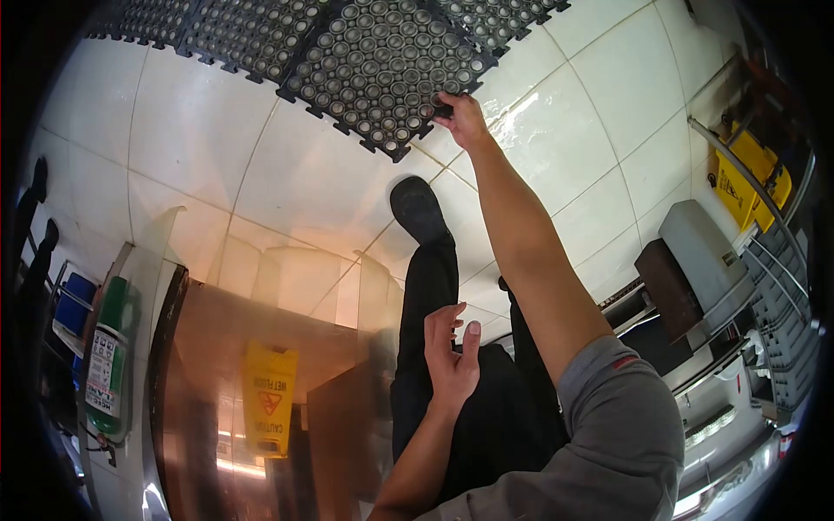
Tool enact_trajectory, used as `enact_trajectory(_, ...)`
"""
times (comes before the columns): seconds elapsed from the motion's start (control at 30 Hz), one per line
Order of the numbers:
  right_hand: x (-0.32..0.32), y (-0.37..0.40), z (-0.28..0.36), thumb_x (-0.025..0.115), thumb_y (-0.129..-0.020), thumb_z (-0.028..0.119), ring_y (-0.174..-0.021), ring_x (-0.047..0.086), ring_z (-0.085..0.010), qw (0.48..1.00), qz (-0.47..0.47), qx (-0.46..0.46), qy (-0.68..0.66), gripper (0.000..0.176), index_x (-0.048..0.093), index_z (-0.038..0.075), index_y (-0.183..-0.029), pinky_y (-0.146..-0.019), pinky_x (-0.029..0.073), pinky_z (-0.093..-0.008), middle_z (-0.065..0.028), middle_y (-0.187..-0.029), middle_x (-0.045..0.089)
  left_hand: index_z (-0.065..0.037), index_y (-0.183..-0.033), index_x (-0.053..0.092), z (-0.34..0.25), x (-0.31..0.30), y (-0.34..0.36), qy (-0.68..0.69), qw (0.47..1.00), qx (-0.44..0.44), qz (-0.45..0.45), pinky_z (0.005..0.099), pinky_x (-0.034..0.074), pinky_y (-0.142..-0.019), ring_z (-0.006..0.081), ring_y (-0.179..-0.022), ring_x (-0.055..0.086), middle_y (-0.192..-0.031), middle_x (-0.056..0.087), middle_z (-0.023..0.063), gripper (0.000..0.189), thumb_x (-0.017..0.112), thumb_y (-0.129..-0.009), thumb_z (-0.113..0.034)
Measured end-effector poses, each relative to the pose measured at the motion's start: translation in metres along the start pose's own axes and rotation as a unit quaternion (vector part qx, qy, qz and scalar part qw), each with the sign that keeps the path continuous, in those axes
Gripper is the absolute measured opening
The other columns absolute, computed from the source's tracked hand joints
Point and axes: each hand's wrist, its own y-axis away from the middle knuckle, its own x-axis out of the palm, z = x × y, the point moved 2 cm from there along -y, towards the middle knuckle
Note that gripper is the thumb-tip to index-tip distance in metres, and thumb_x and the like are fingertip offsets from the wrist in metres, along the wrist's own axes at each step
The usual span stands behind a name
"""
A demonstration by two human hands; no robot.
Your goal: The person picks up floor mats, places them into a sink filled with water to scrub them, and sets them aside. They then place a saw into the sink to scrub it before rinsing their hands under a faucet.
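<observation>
Well short of the black mat [382,74], the left hand [453,371] hangs empty, thumb and fingers apart. Farther on, the right hand [468,123] looks clamped on the mat's near right edge; the mat lies over floor tiles [304,178]. Handling the mat seems in hand; moving it calls for a firm pinch.

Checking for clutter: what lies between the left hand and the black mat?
In the head view, a trouser leg, a dark shoe and tiled floor separate the left hand from the mat.

Single head-worn view, close, forward and down over tiled floor [300,187] to black mat [382,65].
</observation>
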Motion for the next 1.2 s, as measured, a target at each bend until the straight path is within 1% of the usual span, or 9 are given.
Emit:
enact_trajectory(0.27,-0.001,-0.004,0.003,0.059,-0.081,0.013,-0.083,0.061,-0.0226,0.999,-0.026,0.025,0.037,0.022,0.055,0.003,-0.1,-0.074,0.053,-0.0406,-0.0098,-0.09,0.06,-0.002,-0.107,0.055,0.001,-0.002,0.0,-0.02,1.0,0.008,-0.007,0.0266,0.04,-0.068,0.0149,-0.079,0.051,-0.1,0.053,0.0089,0.025,0.054,-0.086,-0.016)
enact_trajectory(0.37,-0.005,0.004,0.006,0.064,-0.077,0.017,-0.068,0.061,-0.0216,0.994,-0.077,0.044,0.068,0.034,0.047,-0.003,-0.097,-0.061,0.055,-0.0376,-0.0145,-0.085,0.058,-0.002,-0.107,0.055,0.003,-0.004,-0.002,-0.024,1.0,0.011,-0.015,0.026,0.039,-0.068,0.0145,-0.078,0.05,-0.097,0.052,0.0081,0.025,0.055,-0.086,-0.016)
enact_trajectory(0.47,-0.013,0.043,0.015,0.068,-0.077,0.019,-0.047,0.056,-0.0191,0.925,-0.232,-0.019,0.301,0.039,0.046,-0.003,-0.1,-0.042,0.05,-0.03,-0.016,-0.069,0.058,-0.002,-0.106,0.056,0.003,-0.005,-0.002,-0.03,0.999,0.015,-0.024,0.0254,0.039,-0.068,0.0141,-0.077,0.049,-0.095,0.052,0.007,0.024,0.055,-0.086,-0.016)
enact_trajectory(0.6,-0.079,0.091,0.006,0.069,-0.076,0.021,-0.048,0.056,-0.0163,0.839,-0.215,-0.125,0.484,0.043,0.046,-0.004,-0.103,-0.043,0.048,-0.0284,-0.0172,-0.072,0.059,-0.003,-0.105,0.055,0.0,-0.017,0.011,-0.011,0.998,0.026,-0.053,0.026,0.04,-0.067,0.0146,-0.077,0.05,-0.095,0.052,0.0069,0.024,0.056,-0.086,-0.017)
enact_trajectory(0.63,-0.08,0.125,0.025,0.068,-0.076,0.027,-0.057,0.06,-0.0218,0.806,-0.207,-0.111,0.544,0.047,0.046,-0.002,-0.106,-0.055,0.051,-0.033,-0.0181,-0.078,0.061,-0.002,-0.105,0.056,-0.003,-0.025,0.015,0.007,0.997,0.028,-0.065,0.027,0.041,-0.067,0.0157,-0.077,0.051,-0.098,0.053,0.0082,0.025,0.058,-0.085,-0.017)
enact_trajectory(0.67,-0.076,0.165,0.044,0.067,-0.075,0.033,-0.075,0.063,-0.0302,0.723,-0.213,-0.217,0.62,0.051,0.047,0.0,-0.108,-0.071,0.05,-0.0382,-0.0191,-0.082,0.062,-0.002,-0.106,0.055,-0.004,-0.036,0.023,0.009,0.994,0.063,-0.087,0.0269,0.042,-0.067,0.015,-0.078,0.05,-0.098,0.053,0.0081,0.025,0.057,-0.085,-0.015)
enact_trajectory(0.73,-0.055,0.244,0.105,0.065,-0.076,0.036,-0.088,0.061,-0.0364,0.732,-0.227,-0.058,0.64,0.049,0.047,0.003,-0.108,-0.079,0.047,-0.0419,-0.021,-0.085,0.063,-0.001,-0.109,0.054,-0.024,-0.068,0.041,-0.023,0.992,0.065,-0.108,0.0274,0.042,-0.067,0.0149,-0.078,0.05,-0.098,0.053,0.0082,0.026,0.055,-0.087,-0.015)
enact_trajectory(0.9,-0.087,0.367,0.192,0.064,-0.077,0.035,-0.079,0.062,-0.035,0.742,-0.259,-0.106,0.609,0.046,0.046,0.005,-0.107,-0.074,0.048,-0.0415,-0.02,-0.078,0.064,0.0,-0.111,0.053,-0.072,-0.155,0.09,-0.125,0.971,0.105,-0.178,0.0296,0.043,-0.067,0.0181,-0.078,0.053,-0.098,0.054,0.0116,0.03,0.052,-0.09,-0.023)
enact_trajectory(1.2,-0.116,0.466,0.28,0.064,-0.077,0.031,-0.095,0.058,-0.0398,0.776,-0.291,-0.058,0.557,0.045,0.047,0.004,-0.109,-0.082,0.046,-0.0431,-0.0264,-0.097,0.06,0.001,-0.104,0.056,-0.113,-0.251,0.134,-0.29,0.936,0.082,-0.18,0.0379,0.045,-0.071,0.0285,-0.08,0.056,-0.095,0.057,0.0188,0.039,0.05,-0.089,-0.034)
